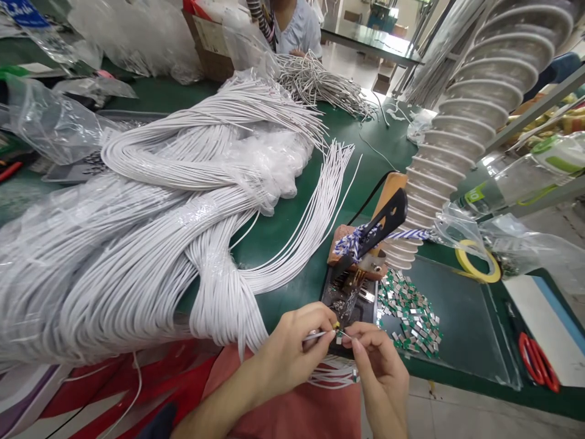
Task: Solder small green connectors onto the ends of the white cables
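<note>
My left hand (295,347) is pinched around a white cable (315,336), whose tip points right toward my other hand. My right hand (379,366) is closed, with thumb and finger on a thin, pale strand (345,334) near the cable's end. The two hands almost touch, in front of a soldering fixture (356,250) with a dark base. Beside it on the right lies a pile of small green boards with metal connectors (409,311). Several white cables (333,374) hang below my hands, one with a small green board at its end.
Large bundles of white cable (137,262) cover the left and middle of the green table (274,235). A ribbed duct (461,116) comes down at the right. Yellow tape (478,262) and red-handled scissors (538,363) lie farther right. Another person (299,27) is at the far side.
</note>
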A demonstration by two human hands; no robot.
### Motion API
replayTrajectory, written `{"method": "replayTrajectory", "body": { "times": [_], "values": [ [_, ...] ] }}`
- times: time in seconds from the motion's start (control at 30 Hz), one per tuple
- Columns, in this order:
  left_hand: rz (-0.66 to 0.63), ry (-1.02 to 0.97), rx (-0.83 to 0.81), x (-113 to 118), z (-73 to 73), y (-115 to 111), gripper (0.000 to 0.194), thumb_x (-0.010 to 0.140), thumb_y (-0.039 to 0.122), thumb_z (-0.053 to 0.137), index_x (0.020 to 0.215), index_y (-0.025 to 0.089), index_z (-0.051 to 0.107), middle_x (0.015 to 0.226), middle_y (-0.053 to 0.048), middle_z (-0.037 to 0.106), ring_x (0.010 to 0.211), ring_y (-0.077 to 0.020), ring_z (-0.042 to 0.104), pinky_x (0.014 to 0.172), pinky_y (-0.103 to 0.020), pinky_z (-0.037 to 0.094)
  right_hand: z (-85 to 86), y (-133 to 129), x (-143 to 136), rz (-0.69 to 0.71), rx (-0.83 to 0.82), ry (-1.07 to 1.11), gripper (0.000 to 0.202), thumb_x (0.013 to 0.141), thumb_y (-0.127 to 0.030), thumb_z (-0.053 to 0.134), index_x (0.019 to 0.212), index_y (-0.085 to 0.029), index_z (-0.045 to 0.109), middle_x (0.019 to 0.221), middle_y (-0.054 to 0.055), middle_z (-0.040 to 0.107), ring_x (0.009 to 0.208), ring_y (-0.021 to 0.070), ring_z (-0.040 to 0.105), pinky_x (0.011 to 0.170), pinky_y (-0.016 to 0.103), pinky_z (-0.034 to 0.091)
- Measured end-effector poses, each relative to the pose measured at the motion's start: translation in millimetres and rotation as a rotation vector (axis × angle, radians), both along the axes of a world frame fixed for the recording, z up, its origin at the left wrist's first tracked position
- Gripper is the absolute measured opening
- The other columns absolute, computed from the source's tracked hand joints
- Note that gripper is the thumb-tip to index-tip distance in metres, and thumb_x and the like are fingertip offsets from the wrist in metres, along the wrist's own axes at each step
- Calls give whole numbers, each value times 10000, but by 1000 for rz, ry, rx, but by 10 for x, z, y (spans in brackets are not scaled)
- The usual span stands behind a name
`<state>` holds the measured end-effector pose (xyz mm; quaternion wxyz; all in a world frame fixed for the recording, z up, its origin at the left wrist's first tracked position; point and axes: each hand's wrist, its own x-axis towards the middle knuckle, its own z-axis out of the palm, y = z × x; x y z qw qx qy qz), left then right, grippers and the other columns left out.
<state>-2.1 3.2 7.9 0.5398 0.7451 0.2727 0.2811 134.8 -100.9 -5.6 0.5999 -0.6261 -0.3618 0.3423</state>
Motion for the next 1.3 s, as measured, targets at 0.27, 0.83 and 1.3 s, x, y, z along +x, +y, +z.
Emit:
{"method": "replayTrajectory", "body": {
  "times": [0.27, 0.83, 1.3],
  "values": [
    [0, -36, 17, 10, 38, 6, 153, 897, 86, 518, 776, 172, 554, 882, -38, 620, 749, -132, 599, 659, -201, 446, 71, 53, -28, -71, 24, 24, 169, 891, -281, 635, 743, -201, 621, 887, 63, 658, 787, 166, 647, 704, 262, 559],
    [19, -110, 33, 27, 49, -2, 160, 891, 67, 516, 769, 153, 573, 842, -48, 615, 748, -135, 600, 677, -205, 450, 15, 45, -47, -86, 57, 74, 126, 896, -234, 639, 775, -216, 611, 922, 35, 683, 819, 137, 648, 733, 226, 524],
    [47, -87, -59, -5, -99, -40, 172, 878, 73, 536, 724, 142, 571, 833, -53, 635, 779, -149, 620, 723, -217, 458, -66, 9, -12, 65, -88, -141, 148, 891, -275, 603, 777, -214, 529, 661, -54, 406, 553, 101, 379, 500, 205, 319]
  ]
}}
